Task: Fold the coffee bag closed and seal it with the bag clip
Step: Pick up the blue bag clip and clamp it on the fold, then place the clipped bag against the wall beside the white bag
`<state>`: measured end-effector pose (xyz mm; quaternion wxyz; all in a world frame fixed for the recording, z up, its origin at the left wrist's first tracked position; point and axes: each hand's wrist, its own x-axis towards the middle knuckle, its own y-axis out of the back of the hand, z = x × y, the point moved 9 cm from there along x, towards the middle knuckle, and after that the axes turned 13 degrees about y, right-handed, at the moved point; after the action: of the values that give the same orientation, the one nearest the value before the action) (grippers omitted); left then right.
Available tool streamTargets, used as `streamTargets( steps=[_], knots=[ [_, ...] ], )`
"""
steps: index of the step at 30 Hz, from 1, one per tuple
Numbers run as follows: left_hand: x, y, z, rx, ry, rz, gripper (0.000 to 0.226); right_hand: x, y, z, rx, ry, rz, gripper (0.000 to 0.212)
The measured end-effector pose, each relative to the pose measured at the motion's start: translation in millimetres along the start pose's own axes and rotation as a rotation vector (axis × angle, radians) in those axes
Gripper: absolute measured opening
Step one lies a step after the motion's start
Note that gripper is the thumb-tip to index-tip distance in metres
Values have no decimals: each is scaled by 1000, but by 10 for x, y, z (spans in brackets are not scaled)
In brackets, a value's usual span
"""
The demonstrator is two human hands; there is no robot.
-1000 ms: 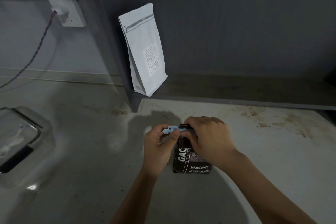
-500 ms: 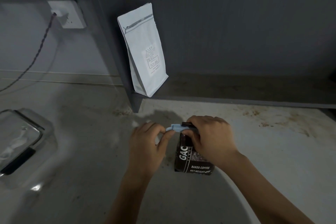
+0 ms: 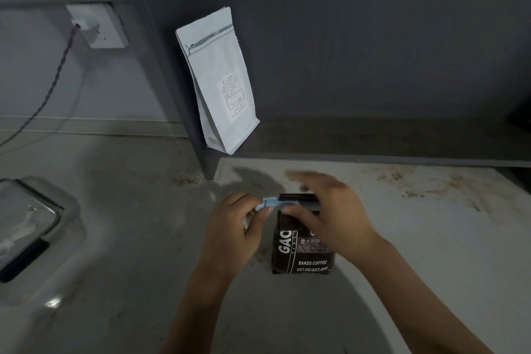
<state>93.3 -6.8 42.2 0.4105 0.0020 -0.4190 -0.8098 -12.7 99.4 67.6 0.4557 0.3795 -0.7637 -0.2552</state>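
Coffee bag (image 3: pixel 298 250), clip (image 3: pixel 273 203) half hidden, right hand (image 3: pixel 330 215) blurred

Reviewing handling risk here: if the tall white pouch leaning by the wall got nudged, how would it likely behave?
The white pouch stands tall on a narrow base and tilts against the dark panel, so it would probably tip easily. Its creased sides suggest a soft, partly filled bag, likely light.

Dark brown foil coffee bag (image 3: pixel 301 250) bore white lettering. Light blue plastic bag clip (image 3: pixel 273 203) lay across its top. Behind it stood a pale grey-white pouch (image 3: pixel 218 80) with a printed label.
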Motion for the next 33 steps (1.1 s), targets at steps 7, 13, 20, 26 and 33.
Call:
streamTargets(
  steps=[7, 13, 20, 26, 33],
  knots=[
    [-64, -84, -218, -276, 199, -22, 20, -661, 91, 1129, 500, -403, 295, 73],
    [-157, -323, -202, -567, 374, -138, 15, -841, -559, 1032, 671, -405, -115, 36],
    [-506, -968, -121, -364, 378, -373, 101, -855, -488, 990, 290, -384, -23, 48],
    [-348, -1029, -121, -482, 468, -295, 109, -657, -126, 579, 346, -308, 179, 35],
    [116, -609, 323, -816, 426, -405, 75, -320, 168, 393, 777, -333, 200, 20]
  ],
)
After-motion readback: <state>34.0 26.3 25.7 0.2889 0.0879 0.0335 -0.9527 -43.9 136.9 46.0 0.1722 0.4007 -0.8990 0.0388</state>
